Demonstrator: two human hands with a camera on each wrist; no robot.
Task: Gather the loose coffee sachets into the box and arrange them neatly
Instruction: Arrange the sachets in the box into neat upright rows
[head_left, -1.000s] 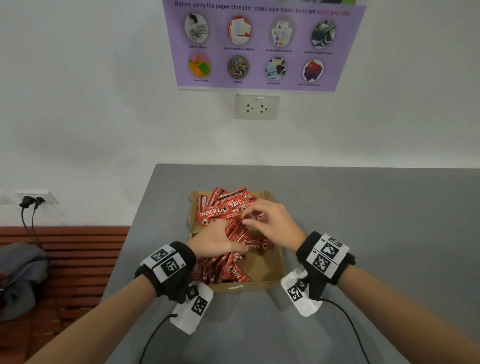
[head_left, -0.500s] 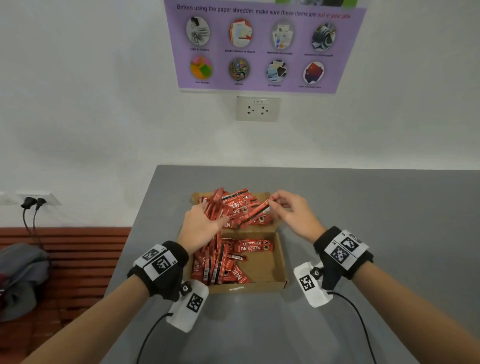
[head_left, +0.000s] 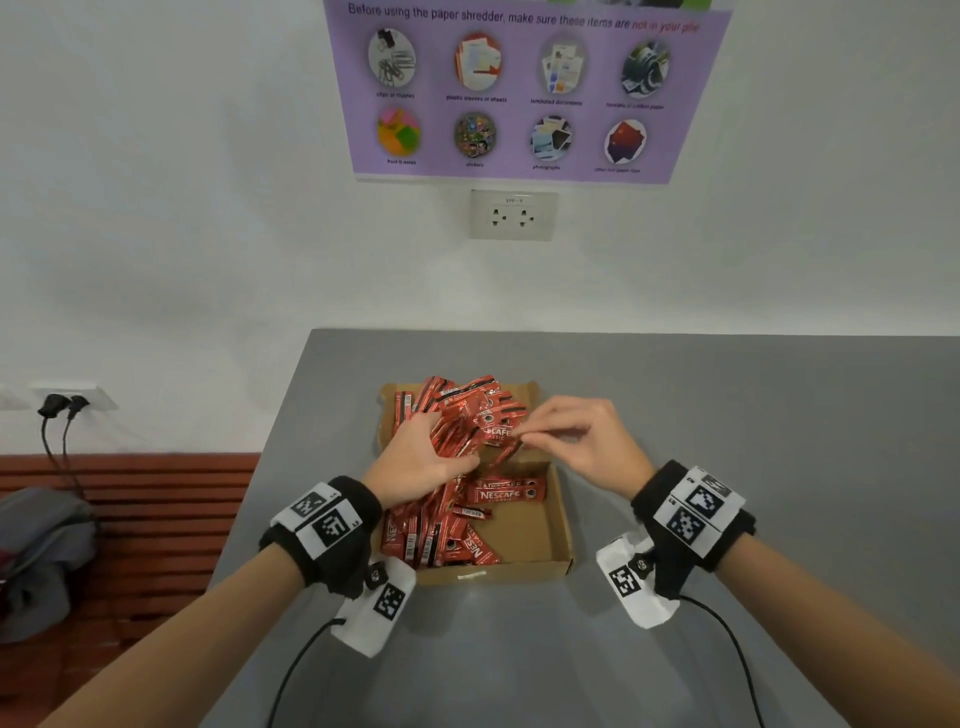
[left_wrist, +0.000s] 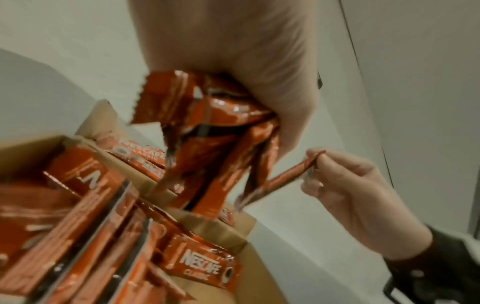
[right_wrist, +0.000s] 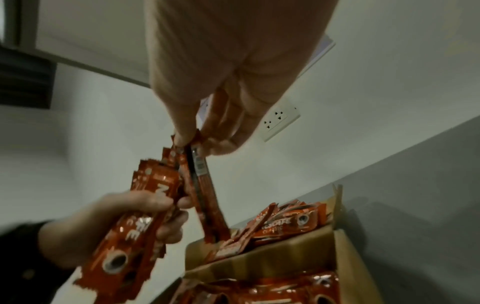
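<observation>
I'm seeing bare forearms, each wearing a black wristband (head_left: 332, 540) carrying white panels printed with black square codes. A white tagged camera block (head_left: 376, 605) is hanging beneath each wrist, and a thin black cable (head_left: 291, 670) is trailing from each.

The sachets (head_left: 501, 494) are shiny red foil that catches the light and looks crinkly. The box (head_left: 560, 540) is plain brown cardboard, dull and a bit rough at its torn edges. The table (head_left: 727, 415) is smooth and matt grey. At 12 o'clock the poster (head_left: 519, 93) looks like smooth paper. At 9 o'clock the bench (head_left: 156, 519) is red-brown wood slats. The wristbands (head_left: 332, 545) are soft black cloth.
</observation>
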